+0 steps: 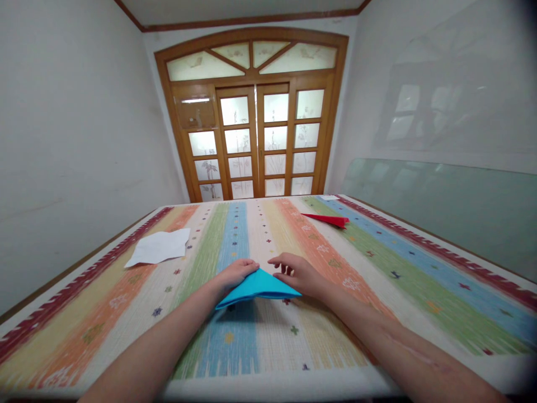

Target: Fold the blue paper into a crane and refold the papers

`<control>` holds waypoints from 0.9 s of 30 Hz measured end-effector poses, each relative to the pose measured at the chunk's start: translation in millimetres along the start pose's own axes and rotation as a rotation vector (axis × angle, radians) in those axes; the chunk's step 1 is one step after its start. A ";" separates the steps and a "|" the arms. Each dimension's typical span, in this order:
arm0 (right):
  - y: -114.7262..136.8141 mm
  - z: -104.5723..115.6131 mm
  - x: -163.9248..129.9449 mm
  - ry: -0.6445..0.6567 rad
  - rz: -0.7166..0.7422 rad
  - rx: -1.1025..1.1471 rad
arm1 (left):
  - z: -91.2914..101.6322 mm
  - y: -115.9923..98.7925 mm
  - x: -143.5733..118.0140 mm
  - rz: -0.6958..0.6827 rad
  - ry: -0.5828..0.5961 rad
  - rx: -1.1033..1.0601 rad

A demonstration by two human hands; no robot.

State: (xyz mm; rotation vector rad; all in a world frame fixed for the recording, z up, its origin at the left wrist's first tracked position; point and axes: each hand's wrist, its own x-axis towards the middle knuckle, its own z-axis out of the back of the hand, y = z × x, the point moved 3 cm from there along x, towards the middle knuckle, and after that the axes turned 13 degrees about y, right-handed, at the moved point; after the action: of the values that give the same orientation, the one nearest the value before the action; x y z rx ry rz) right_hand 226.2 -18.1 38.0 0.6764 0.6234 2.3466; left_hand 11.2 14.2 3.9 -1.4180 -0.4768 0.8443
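A piece of blue paper (259, 285), folded into a layered triangle, is held slightly above the striped tablecloth with its point facing away from me. My left hand (237, 274) grips its left side near the point; part of the fingers is hidden by the paper. Just right of the paper is my right hand (298, 273), its fingers curved and apart with nothing between them. Whether its lower edge touches the paper I cannot tell.
On the striped tablecloth (268, 358) a white sheet of paper (159, 247) lies to the left. A red folded paper plane (329, 220) rests at the far right. Behind it stands a greenish glass panel (444, 196) along the wall. Wooden doors (254, 140) close the far end.
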 end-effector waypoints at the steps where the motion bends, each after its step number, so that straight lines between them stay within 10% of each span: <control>1: 0.7 -1.6 0.3 0.003 0.018 -0.019 | -1.9 -0.8 -0.9 0.000 0.015 0.005; 27: 6.7 -24.5 5.3 -0.023 0.176 -0.190 | -9.3 -2.1 4.5 -0.013 0.049 0.193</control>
State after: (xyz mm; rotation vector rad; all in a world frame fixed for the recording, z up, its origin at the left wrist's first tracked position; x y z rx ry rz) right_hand 205.1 -25.7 24.8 0.6948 0.3358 2.5162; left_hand 21.4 11.5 3.8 -1.2539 -0.3572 0.8213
